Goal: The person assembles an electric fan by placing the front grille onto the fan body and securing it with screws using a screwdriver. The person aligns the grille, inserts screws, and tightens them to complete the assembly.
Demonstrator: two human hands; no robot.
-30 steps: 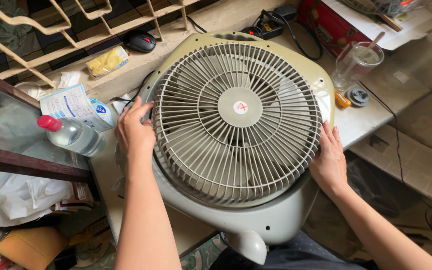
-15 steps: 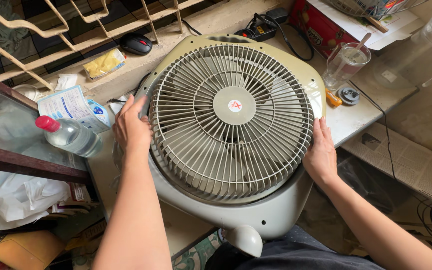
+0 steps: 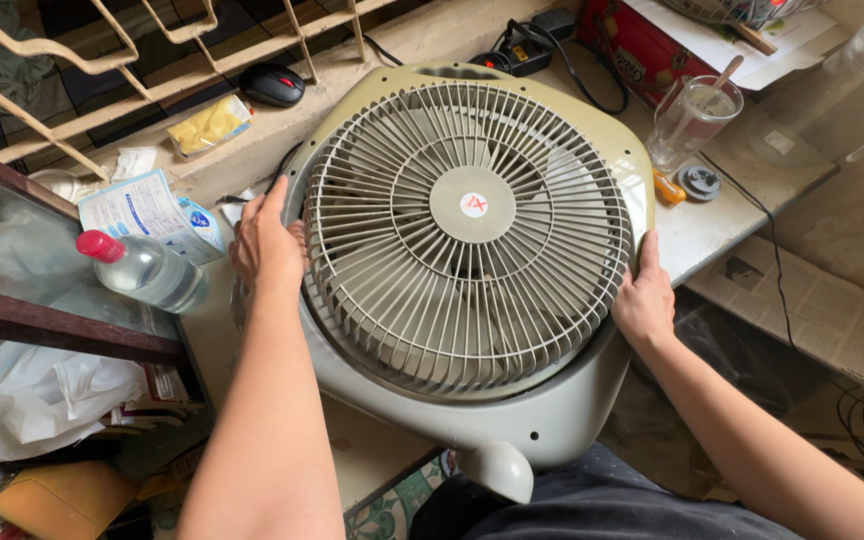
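Fan grille [image 3: 469, 235]: round, grey-beige, ribbed plastic with a plain centre disc bearing a small red-and-white sticker. It lies face-up on the fan housing [image 3: 542, 425], which rests flat on the table [image 3: 697, 235], its near part overhanging the edge toward the person.

Left hand [image 3: 264, 245]: pressed flat against the grille's left rim, fingers spread. Right hand [image 3: 642, 295]: laid against the right rim, fingers pointing up. The two are well apart with the grille between them; whether the fingertips hook under the rim cannot be told.

Fan blades [image 3: 422, 330]: visible through the ribs, at rest.

Surroundings: clear bottle with red cap [image 3: 142, 270] on the glass-topped cabinet to the left; glass cup with spoon [image 3: 692, 120] and a small round cap [image 3: 699, 182] just beyond the right corner of the housing; computer mouse [image 3: 272, 85] and power strip [image 3: 522, 55] behind.

Hazards, as judged: the housing overhangs, so a hard pull could tip or slide it off. An uneven lift may bend or snap thin ribs. A sudden release could knock over the cup. Fingers may pinch at the rim.
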